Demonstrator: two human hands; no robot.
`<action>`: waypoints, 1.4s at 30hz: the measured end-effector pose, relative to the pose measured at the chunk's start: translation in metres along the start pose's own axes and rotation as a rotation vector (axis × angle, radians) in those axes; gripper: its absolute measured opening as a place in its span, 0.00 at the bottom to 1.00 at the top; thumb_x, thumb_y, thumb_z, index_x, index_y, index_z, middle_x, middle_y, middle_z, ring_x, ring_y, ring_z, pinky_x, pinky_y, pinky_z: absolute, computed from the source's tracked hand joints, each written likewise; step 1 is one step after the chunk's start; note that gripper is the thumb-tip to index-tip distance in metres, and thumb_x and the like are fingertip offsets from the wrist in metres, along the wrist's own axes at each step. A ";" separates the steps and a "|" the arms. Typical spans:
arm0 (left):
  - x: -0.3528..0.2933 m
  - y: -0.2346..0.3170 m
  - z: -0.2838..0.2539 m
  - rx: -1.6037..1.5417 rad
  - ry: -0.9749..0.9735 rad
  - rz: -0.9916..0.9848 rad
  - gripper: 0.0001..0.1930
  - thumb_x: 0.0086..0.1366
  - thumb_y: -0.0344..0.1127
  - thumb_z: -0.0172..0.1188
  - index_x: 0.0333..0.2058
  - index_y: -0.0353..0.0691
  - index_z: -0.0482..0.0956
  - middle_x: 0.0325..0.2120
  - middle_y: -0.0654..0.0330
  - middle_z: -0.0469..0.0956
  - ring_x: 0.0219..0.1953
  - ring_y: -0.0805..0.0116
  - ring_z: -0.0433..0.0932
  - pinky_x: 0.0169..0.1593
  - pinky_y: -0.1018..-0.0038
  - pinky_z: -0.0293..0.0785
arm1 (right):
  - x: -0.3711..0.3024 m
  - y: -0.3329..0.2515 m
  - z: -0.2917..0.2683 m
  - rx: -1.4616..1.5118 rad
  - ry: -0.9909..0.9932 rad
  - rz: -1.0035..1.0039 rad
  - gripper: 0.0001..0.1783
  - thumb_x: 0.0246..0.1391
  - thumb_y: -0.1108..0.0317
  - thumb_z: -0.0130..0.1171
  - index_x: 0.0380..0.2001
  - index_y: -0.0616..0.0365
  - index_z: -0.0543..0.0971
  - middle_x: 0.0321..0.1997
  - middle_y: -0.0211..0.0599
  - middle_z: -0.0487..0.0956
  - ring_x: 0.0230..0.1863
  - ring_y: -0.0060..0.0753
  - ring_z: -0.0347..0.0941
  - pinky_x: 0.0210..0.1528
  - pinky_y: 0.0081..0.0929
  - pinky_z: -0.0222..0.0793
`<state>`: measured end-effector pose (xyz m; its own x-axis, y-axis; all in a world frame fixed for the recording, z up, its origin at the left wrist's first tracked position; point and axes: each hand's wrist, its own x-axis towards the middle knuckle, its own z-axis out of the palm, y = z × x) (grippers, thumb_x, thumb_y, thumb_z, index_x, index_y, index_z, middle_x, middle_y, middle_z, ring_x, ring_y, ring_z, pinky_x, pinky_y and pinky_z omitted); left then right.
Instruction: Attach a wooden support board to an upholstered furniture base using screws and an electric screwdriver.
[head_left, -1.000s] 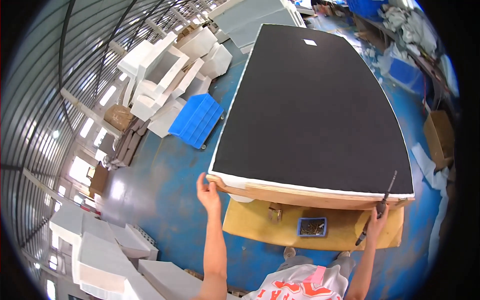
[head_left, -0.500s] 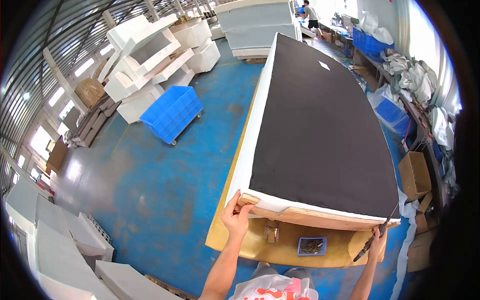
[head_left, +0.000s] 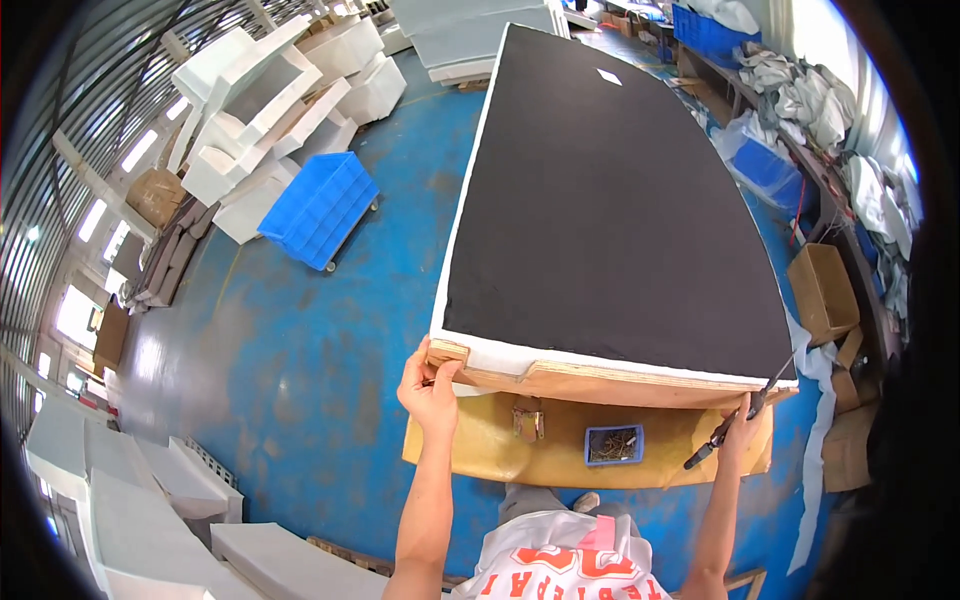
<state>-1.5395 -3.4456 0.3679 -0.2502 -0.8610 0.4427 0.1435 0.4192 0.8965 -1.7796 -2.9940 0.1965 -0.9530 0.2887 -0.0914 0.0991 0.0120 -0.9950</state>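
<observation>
my left hand (head_left: 430, 388) has slid along to pinch the black-covered panel (head_left: 610, 200) at its near-left corner, while my right hand (head_left: 738, 432) remains closed round the dark tool (head_left: 740, 418).

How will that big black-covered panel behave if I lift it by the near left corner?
The panel probably stays stiff: its near edge shows a thick plywood board. It looks heavy and awkward, since it spans well past both hands. With only the left hand at the corner and the right hand holding a tool, it may pivot rather than rise evenly.
</observation>
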 end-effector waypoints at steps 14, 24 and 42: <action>-0.008 -0.004 -0.002 0.018 -0.002 0.051 0.25 0.55 0.23 0.72 0.53 0.28 0.80 0.19 0.75 0.62 0.23 0.84 0.59 0.30 0.84 0.61 | -0.142 -0.015 0.131 0.031 -0.047 -0.389 0.19 0.65 0.69 0.59 0.54 0.56 0.65 0.39 0.29 0.69 0.33 0.18 0.68 0.32 0.19 0.70; -0.092 -0.098 -0.074 -0.320 -0.014 -0.877 0.06 0.70 0.37 0.62 0.34 0.44 0.79 0.17 0.73 0.63 0.18 0.83 0.60 0.22 0.81 0.56 | -0.152 -0.037 0.153 0.120 -0.015 -0.331 0.21 0.63 0.70 0.60 0.53 0.60 0.65 0.44 0.34 0.64 0.41 0.25 0.65 0.44 0.27 0.67; -0.090 -0.318 -0.057 0.974 -1.170 0.752 0.28 0.63 0.49 0.63 0.63 0.61 0.73 0.41 0.62 0.85 0.40 0.59 0.83 0.39 0.60 0.80 | -0.165 -0.047 0.160 0.211 -0.026 -0.249 0.20 0.65 0.70 0.57 0.54 0.57 0.61 0.39 0.32 0.69 0.34 0.22 0.70 0.36 0.23 0.71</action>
<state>-1.5080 -3.5174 0.0420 -0.9905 0.0664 0.1208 0.0642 0.9977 -0.0218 -1.6730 -3.1950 0.2524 -0.9478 0.2772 0.1574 -0.1967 -0.1199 -0.9731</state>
